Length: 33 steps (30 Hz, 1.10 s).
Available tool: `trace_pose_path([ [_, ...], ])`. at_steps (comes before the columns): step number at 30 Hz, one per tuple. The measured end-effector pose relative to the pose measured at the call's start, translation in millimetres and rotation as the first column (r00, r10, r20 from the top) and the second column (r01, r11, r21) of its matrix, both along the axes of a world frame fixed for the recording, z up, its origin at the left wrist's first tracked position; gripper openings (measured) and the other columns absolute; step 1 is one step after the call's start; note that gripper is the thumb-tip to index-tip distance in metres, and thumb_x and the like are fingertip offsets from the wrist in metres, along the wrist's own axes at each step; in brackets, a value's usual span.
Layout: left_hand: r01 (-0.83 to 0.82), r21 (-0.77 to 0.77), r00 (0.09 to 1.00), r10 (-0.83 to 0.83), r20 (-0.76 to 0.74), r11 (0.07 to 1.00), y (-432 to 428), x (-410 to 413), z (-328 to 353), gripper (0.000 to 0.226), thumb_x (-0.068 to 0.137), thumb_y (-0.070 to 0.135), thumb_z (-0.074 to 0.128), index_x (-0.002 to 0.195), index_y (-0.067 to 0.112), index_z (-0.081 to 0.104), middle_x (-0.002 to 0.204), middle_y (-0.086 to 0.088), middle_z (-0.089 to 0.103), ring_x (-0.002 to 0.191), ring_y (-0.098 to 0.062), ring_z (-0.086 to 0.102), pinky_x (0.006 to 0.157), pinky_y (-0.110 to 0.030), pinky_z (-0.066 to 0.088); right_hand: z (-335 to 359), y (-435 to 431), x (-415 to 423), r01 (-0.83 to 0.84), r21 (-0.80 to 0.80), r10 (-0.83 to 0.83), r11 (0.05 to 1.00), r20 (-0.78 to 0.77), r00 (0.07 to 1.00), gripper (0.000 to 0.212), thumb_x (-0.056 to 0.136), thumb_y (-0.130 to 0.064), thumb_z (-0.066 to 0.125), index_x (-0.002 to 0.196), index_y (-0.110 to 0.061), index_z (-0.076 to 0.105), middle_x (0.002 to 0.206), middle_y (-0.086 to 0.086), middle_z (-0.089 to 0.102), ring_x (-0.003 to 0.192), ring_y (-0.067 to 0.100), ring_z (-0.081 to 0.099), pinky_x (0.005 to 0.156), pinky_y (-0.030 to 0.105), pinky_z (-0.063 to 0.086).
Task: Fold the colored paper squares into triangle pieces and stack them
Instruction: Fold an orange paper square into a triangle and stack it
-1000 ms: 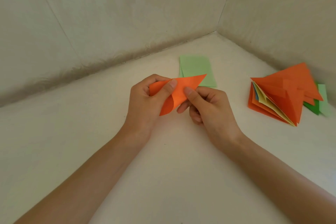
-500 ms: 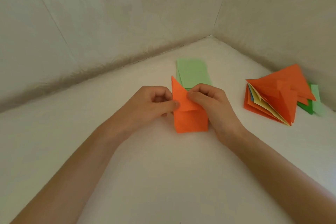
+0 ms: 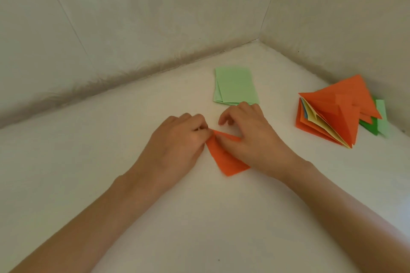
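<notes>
Beside left hand (image 3: 177, 141), right hand (image 3: 251, 137) presses paper (image 3: 226, 162) (seemingly).

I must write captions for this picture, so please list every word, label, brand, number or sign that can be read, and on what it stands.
None: no text can be read anywhere. The orange folded paper piece, the light green paper sheets, the stack of folded orange, yellow and green paper triangles and the white surface are all plain.

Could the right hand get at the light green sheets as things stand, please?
Probably yes: the right hand lies at the near edge of the green sheets, with nothing between them. It is pressing the orange paper, though, and would have to leave it.
</notes>
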<state>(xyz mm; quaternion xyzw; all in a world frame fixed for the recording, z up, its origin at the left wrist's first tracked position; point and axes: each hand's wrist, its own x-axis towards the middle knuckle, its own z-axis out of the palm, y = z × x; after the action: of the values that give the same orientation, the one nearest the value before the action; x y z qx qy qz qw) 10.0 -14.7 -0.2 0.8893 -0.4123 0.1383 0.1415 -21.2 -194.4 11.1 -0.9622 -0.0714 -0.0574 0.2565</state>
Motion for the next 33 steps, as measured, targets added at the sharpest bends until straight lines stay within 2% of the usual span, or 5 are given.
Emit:
trace_pose_path([
  [6,-0.075,0.007,0.994,0.076,-0.075,0.997,3.1,-18.0,-6.3,0.045,0.08,0.019,0.035,0.11,0.011,0.068,0.099,-0.001,0.063,0.09,-0.018,0.047,0.076,-0.028,0.032,-5.8,-17.3,-0.9,-0.205,-0.22,0.243,0.954,0.163,0.956,0.033,0.089,-0.032,0.047,0.112,-0.024,0.068,0.103,0.003,0.057,0.095,0.023,0.049,0.081,0.035,0.043],
  [11,-0.114,-0.003,0.991,0.114,-0.074,0.993,0.7,-20.8,-6.4,0.044,0.081,0.021,0.035,0.109,0.011,0.068,0.1,0.0,0.063,0.092,-0.017,0.049,0.078,-0.028,0.033,-3.3,-36.8,-12.4,-0.245,-0.425,0.328,0.871,0.133,0.935,0.042,0.096,-0.043,0.038,0.124,-0.024,0.063,0.11,0.007,0.058,0.102,0.027,0.051,0.083,0.037,0.04],
  [26,-0.14,-0.011,0.988,0.139,-0.068,0.99,-1.3,-21.7,-11.1,0.047,0.082,0.023,0.033,0.111,0.011,0.068,0.102,0.001,0.063,0.093,-0.015,0.045,0.074,-0.03,0.047,-7.3,-67.4,-49.7,-0.174,-0.256,0.228,0.951,0.199,0.953,0.047,0.093,-0.055,0.04,0.115,-0.025,0.067,0.112,0.001,0.057,0.103,0.019,0.046,0.086,0.04,0.042],
  [30,-0.119,-0.027,0.99,0.117,-0.079,0.993,0.2,-20.3,-10.7,0.047,0.082,0.022,0.033,0.112,0.009,0.067,0.105,-0.001,0.064,0.095,-0.014,0.046,0.079,-0.025,0.038,-4.5,-53.7,-44.0,-0.244,-0.152,0.266,0.958,0.148,0.953,0.059,0.082,-0.063,0.05,0.122,-0.019,0.058,0.122,-0.001,0.052,0.114,0.015,0.043,0.098,0.03,0.034],
  [33,-0.103,-0.081,0.99,0.094,-0.103,0.991,2.3,-20.1,-10.3,0.046,0.082,0.02,0.034,0.112,0.007,0.066,0.106,-0.004,0.065,0.096,-0.014,0.045,0.081,-0.022,0.032,-6.4,-40.1,-37.5,-0.337,-0.204,0.369,0.919,0.147,0.918,0.05,0.085,-0.056,0.052,0.117,-0.018,0.061,0.118,0.001,0.056,0.109,0.018,0.049,0.093,0.031,0.038],
])
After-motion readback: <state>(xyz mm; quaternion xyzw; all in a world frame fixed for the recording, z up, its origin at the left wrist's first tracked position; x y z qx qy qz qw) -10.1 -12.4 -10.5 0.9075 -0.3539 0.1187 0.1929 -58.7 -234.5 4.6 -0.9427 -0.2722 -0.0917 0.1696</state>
